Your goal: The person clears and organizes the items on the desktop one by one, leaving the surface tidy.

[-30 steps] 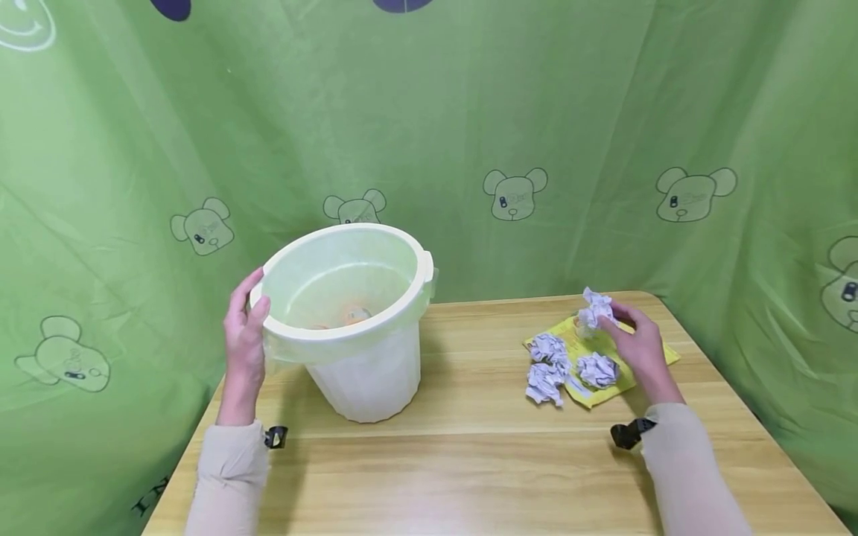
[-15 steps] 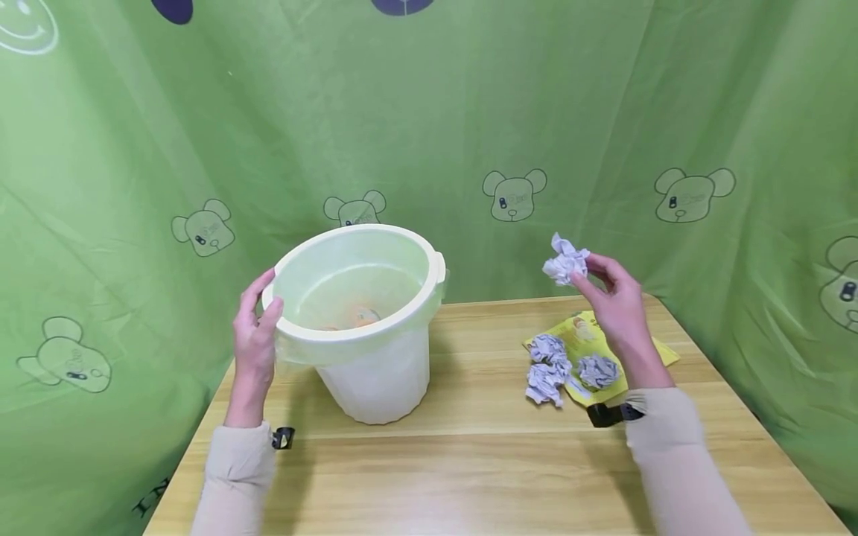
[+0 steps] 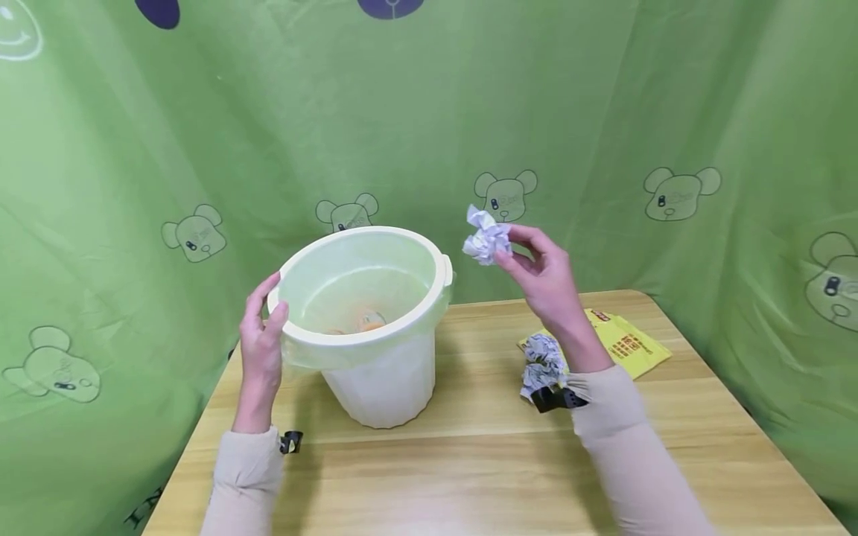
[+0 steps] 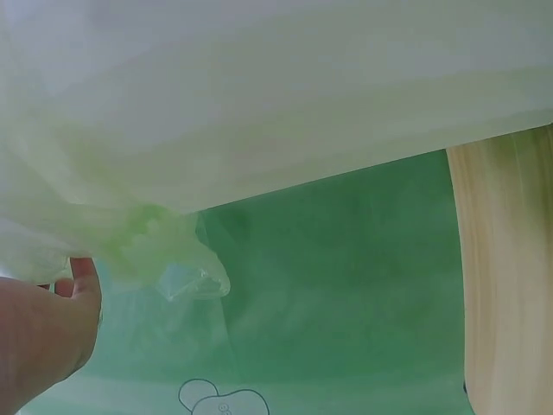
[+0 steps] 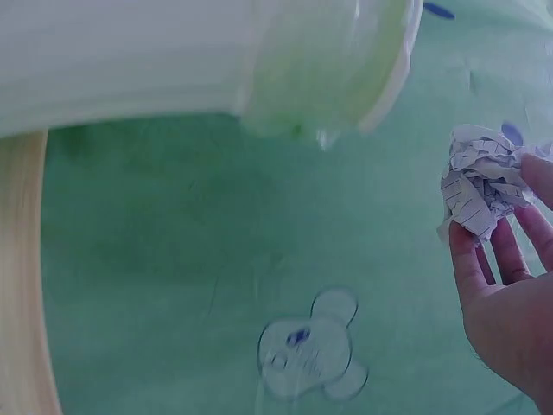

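Note:
My left hand (image 3: 261, 339) grips the left rim of a white trash can (image 3: 382, 387), which is lined with a thin greenish plastic bag (image 3: 365, 298). A few orange bits (image 3: 370, 320) lie at the bottom of the can. In my right hand (image 3: 543, 275) I pinch a crumpled paper ball (image 3: 487, 240), held in the air to the right of the can's rim. The right wrist view shows the lined paper of this crumpled ball (image 5: 484, 181) between thumb and fingers. In the left wrist view the left hand (image 4: 52, 328) is beside the bag's loose edge (image 4: 194, 268).
On the wooden table (image 3: 436, 476), to the right, lies a yellow packet (image 3: 633, 346). Crumpled paper balls (image 3: 541, 361) sit by its left edge, partly behind my right forearm. A green curtain (image 3: 570, 112) with bear outlines surrounds the table.
My right hand has lifted the paper ball off the yellow packet and carried it left, up towards the trash can. The trash can and my left hand have shifted slightly right.

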`<act>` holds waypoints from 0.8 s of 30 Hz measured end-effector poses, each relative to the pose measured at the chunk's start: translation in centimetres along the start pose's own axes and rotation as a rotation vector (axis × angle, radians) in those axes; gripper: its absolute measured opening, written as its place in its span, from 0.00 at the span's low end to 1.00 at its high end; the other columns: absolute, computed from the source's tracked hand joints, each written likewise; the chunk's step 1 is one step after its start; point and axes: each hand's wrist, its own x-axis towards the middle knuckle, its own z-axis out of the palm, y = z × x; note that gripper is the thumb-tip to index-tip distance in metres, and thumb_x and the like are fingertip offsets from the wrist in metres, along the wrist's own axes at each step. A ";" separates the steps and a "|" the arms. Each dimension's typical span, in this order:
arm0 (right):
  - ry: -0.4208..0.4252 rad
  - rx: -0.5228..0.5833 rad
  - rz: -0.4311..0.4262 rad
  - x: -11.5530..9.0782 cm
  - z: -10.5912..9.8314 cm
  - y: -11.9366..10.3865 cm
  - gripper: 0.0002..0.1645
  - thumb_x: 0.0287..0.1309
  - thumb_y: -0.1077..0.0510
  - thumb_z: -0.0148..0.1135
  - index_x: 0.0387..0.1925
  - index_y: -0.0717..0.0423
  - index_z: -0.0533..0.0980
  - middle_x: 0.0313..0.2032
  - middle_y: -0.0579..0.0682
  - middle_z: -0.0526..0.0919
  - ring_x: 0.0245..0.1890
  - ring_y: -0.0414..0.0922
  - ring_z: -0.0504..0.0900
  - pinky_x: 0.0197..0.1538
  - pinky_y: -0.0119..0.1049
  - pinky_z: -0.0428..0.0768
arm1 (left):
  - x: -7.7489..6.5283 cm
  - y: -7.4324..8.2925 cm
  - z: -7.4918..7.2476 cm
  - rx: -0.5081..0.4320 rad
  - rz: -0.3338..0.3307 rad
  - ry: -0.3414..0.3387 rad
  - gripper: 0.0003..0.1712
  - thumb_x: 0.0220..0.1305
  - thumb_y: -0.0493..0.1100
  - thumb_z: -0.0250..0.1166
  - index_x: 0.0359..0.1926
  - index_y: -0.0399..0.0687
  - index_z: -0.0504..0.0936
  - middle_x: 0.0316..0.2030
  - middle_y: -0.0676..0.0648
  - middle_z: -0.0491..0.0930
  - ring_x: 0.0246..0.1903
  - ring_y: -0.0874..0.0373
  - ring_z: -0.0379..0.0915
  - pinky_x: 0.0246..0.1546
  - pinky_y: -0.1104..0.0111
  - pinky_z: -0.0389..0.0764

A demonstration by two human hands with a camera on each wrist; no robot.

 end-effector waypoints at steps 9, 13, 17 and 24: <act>-0.107 -0.023 -0.064 1.1 4.7 -1.2 0.27 0.66 0.66 0.65 0.65 0.66 0.73 0.62 0.59 0.77 0.60 0.48 0.79 0.69 0.38 0.80 | -0.1 -0.2 0.2 -0.011 0.001 0.007 0.29 0.70 0.48 0.61 0.71 0.60 0.74 0.67 0.49 0.69 0.44 0.47 0.81 0.36 0.71 0.91; -0.141 -0.046 -0.078 1.4 6.2 -1.3 0.26 0.66 0.66 0.65 0.64 0.66 0.73 0.62 0.61 0.76 0.61 0.52 0.79 0.69 0.41 0.81 | 0.0 -0.3 0.2 -0.014 0.005 0.011 0.29 0.70 0.48 0.61 0.71 0.60 0.74 0.67 0.49 0.69 0.45 0.46 0.80 0.38 0.69 0.91; -0.152 -0.064 -0.083 1.5 7.2 -1.3 0.26 0.65 0.66 0.67 0.63 0.64 0.75 0.62 0.60 0.77 0.63 0.53 0.78 0.70 0.42 0.80 | 0.1 -0.3 0.2 -0.021 0.013 0.013 0.29 0.70 0.49 0.61 0.71 0.60 0.74 0.67 0.49 0.70 0.46 0.45 0.80 0.40 0.67 0.92; -0.179 -0.117 -0.100 1.7 8.4 -0.8 0.26 0.64 0.63 0.68 0.63 0.61 0.76 0.59 0.57 0.78 0.59 0.51 0.80 0.67 0.44 0.82 | 0.2 -0.3 0.2 -0.023 0.021 0.010 0.29 0.69 0.49 0.62 0.71 0.59 0.74 0.67 0.49 0.70 0.47 0.44 0.79 0.41 0.66 0.92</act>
